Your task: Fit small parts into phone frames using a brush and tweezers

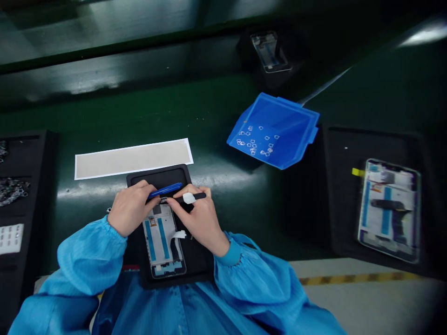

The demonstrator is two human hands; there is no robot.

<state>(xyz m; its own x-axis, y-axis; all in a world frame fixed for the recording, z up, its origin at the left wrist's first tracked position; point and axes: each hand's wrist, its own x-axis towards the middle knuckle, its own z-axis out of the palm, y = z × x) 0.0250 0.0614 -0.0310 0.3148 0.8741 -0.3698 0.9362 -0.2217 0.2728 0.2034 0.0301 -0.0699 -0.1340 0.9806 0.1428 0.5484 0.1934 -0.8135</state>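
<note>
A phone frame [163,242] with blue strips and a small white tab lies in a black tray [197,260] before me. My left hand [131,207] is closed around a slim blue pen-like tool [167,190], its fingertips at the frame's top end. From the other side, my right hand [202,218] grips a thin black tool [199,196] with a white piece around it, and its thumb and fingertip meet the same end. Between the fingertips sits a small part [163,200], too small to name. The tips of both tools are hard to make out.
A blue bin [289,135] holding several tiny square frames stands ahead right. A pale strip sheet [132,159] lies beyond the tray. Another phone frame [391,211] rests in a black tray at right, a third [270,51] farther back. A parts tray [35,195] is at left.
</note>
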